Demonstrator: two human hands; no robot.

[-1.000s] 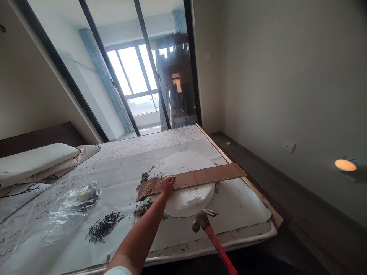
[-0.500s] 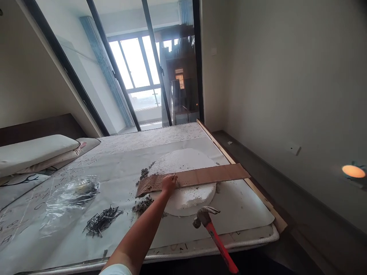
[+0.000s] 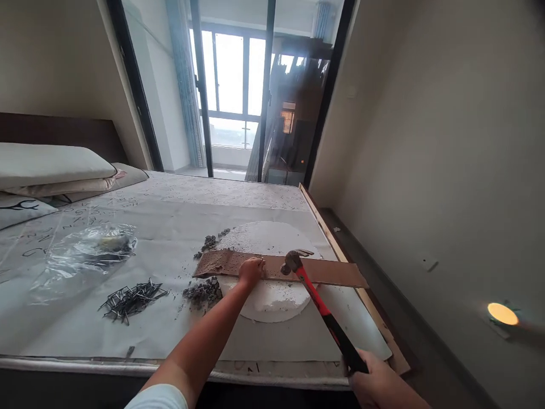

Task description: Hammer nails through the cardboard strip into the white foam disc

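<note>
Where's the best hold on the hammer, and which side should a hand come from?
I'd take the hammer by the black lower part of its handle, coming from the near right, where the right hand grips it. The handle slants down toward that corner, and the metal head sits at the far end, likely leaving good swing length.

One camera sits on the person's head. It looks forward and down, over the mattress to the glass sliding door at the far end. The right hand is close, at the bottom edge; the left hand is farther off, near the middle.
</note>
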